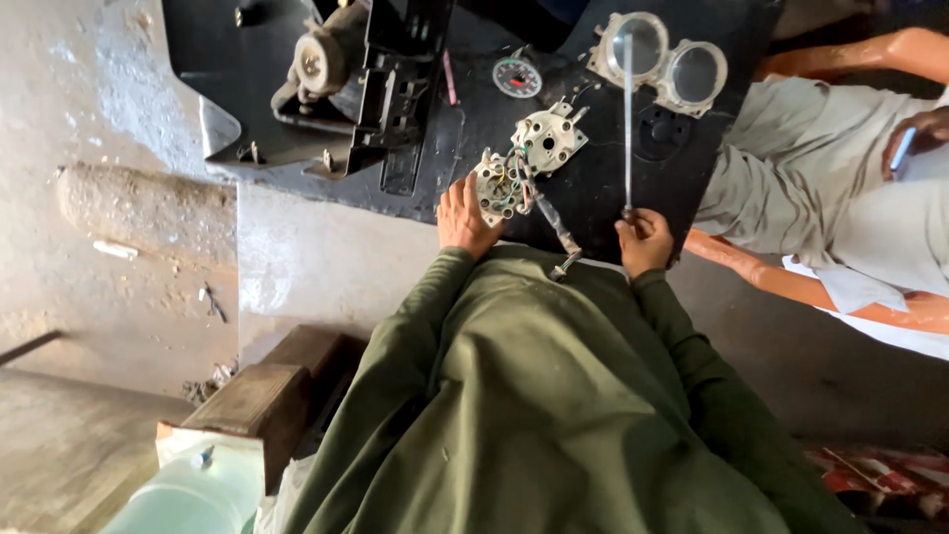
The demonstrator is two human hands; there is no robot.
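One black panel (pixel 593 188), dusty concrete floor (pixel 119 148)

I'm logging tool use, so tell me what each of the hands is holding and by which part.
The right hand grips a long screwdriver by its handle end. The left hand holds the white wired gauge housing at its near edge.

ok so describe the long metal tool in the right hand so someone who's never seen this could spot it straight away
Start at the black panel lying across the person's lap. On its right side the right hand grips the lower end of a long screwdriver. Its thin silver shaft runs straight up, its tip over the clear twin-ring gauge cover; it is the only long, straight, shiny rod there, unlike the wired white gauge housing by the left hand.
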